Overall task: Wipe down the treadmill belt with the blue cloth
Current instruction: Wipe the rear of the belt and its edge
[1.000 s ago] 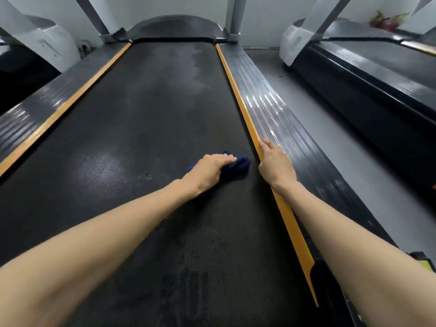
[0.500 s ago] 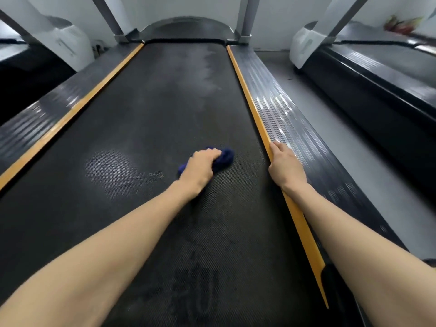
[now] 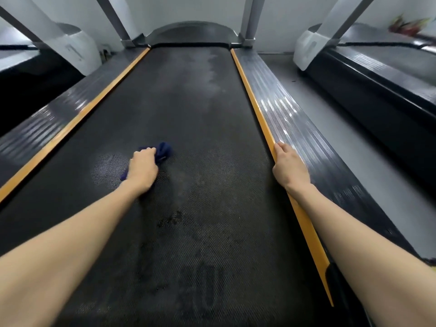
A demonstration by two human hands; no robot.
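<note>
From the head view, the wide black textured treadmill belt point(image 3: 188, 102) is seen running away from the wearer, bordered on its right by a narrow orange edge strip point(image 3: 256, 107) and a grey ribbed side rail point(image 3: 297, 131). The bunched dark blue cloth point(image 3: 164, 149) is found on the belt, left of its centre line and about midway along the visible length. It is held under the left hand point(image 3: 142, 168), whose fingers are curled over it and press it onto the belt. Part of the cloth shows beyond the fingertips and a corner shows beside the wrist. The right hand point(image 3: 289, 165) is rested on the orange edge strip where it meets the side rail. Its fingers lie close together, only slightly bent, and nothing is held in it. It is judged to serve as a brace.

A pale dull patch point(image 3: 106, 168) is noted on the belt just left of the left hand. Dark smudges point(image 3: 174, 219) are noted nearer the wearer, and a greyish streak point(image 3: 212, 74) towards the far end.

The step in hand is judged to be the wiping itself, with marks remaining on much of the belt. For the next move, firm downward pressure would be required while the cloth is drawn across the pale patch. The cloth should be kept gathered under the palm, and the brace retained. A longer reach would be needed for the far streak.
</note>
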